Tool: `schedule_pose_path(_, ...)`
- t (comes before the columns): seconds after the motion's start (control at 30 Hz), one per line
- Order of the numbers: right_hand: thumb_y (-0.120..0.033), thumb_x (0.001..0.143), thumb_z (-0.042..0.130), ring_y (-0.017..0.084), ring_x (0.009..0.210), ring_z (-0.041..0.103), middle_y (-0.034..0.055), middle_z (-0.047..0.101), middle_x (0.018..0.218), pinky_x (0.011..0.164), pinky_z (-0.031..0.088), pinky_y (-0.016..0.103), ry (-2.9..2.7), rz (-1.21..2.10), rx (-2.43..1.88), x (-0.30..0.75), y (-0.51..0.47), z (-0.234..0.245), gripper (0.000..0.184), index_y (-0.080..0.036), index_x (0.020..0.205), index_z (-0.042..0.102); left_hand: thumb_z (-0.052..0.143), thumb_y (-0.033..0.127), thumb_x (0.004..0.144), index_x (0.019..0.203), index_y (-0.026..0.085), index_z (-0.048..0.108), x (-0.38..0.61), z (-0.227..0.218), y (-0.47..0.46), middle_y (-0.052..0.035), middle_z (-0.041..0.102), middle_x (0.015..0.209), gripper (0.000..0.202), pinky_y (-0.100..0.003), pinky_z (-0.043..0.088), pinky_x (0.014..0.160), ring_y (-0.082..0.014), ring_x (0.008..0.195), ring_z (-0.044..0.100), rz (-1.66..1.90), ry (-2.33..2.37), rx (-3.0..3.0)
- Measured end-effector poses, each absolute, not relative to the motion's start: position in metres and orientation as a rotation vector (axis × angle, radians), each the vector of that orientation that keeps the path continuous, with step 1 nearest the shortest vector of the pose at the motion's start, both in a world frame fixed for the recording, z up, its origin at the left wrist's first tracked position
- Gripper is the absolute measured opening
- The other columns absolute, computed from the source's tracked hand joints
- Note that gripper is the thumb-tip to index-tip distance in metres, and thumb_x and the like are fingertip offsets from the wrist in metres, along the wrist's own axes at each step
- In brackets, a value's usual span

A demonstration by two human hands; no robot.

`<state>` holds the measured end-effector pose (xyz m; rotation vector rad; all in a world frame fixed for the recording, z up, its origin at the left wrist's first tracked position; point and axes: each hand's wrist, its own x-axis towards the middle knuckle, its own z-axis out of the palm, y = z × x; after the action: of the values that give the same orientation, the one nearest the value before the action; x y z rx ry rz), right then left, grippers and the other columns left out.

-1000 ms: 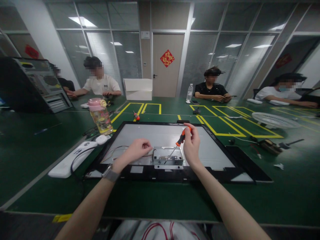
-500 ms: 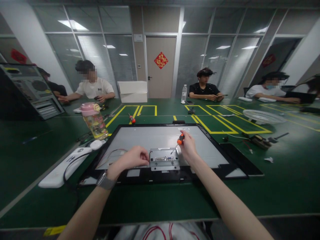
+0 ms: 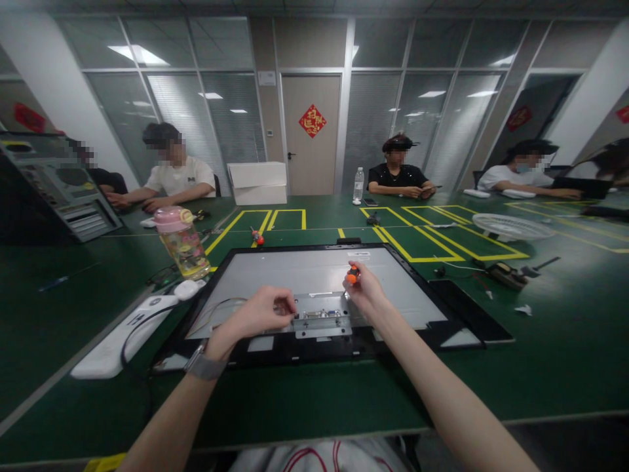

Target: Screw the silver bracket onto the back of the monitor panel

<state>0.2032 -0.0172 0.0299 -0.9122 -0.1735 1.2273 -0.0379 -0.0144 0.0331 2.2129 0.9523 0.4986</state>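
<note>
A large flat display panel (image 3: 304,269) with a black frame lies back side up on the green table before me. A metal bracket plate (image 3: 322,322) with a row of connectors sits at its near middle. My right hand (image 3: 367,288) is closed round a screwdriver (image 3: 352,273) with an orange and black handle. Its thin shaft points down at the bracket's upper right part, and the tip is hard to make out. My left hand (image 3: 269,309) has its fingers curled together at the bracket's left edge. What those fingers pinch, if anything, is hidden.
Left of the panel are a white power strip (image 3: 122,337) with a black cable and a pink-lidded bottle (image 3: 181,242). A black flat slab (image 3: 472,311) and a corded device (image 3: 506,275) lie right. Several people sit across the table (image 3: 314,406); a computer case (image 3: 59,187) stands far left.
The screwdriver has tilted and its shaft now sits further right, near the bracket's right side. My left hand stays at the bracket's left edge. The whole view has shifted slightly.
</note>
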Motion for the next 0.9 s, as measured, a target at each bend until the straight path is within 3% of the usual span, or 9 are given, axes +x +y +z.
schedule_pose_path(0.2,-0.012,0.086,0.057,0.004,0.031,0.039,-0.0087,0.045,0.045,0.029,0.030,0.011,-0.148,1.273,-0.903,0.204,-0.018,0.031,0.015,-0.018,0.072,0.052,0.065,0.025,0.080,0.083,0.015,0.074,-0.029,0.034,-0.020,-0.0038,0.072,0.084,0.014,-0.025,0.049,0.077,-0.0146,0.079,0.064,0.528,0.825,2.248)
schedule_pose_path(0.43,-0.011,0.087,0.053,0.004,0.031,0.039,-0.0085,0.044,0.044,0.029,0.030,0.011,-0.139,1.289,-0.902,0.204,-0.018,0.031,0.017,-0.018,0.073,0.050,0.056,0.020,0.088,0.095,0.021,0.077,-0.025,0.033,-0.024,-0.0043,0.071,0.094,0.023,-0.024,0.048,0.079,-0.0134,0.083,0.064,0.590,0.770,2.299)
schedule_pose_path(0.67,-0.015,0.084,0.062,0.003,0.031,0.039,-0.0091,0.045,0.045,0.029,0.031,0.010,-0.148,1.282,-0.906,0.205,-0.017,0.030,0.016,-0.018,0.073,0.050,0.061,0.010,0.080,0.082,0.017,0.074,-0.020,0.027,-0.029,-0.0023,0.069,0.086,0.015,-0.022,0.046,0.073,-0.0122,0.075,0.062,0.538,0.824,2.494)
schedule_pose_path(0.9,-0.018,0.081,0.067,0.004,0.032,0.041,-0.0089,0.046,0.044,0.030,0.033,0.011,-0.158,1.272,-0.907,0.207,-0.015,0.027,0.020,-0.019,0.070,0.050,0.051,0.009,0.089,0.088,0.017,0.070,-0.017,0.021,-0.040,-0.0048,0.064,0.096,0.020,-0.027,0.046,0.081,-0.0160,0.087,0.059,0.395,0.800,2.821)
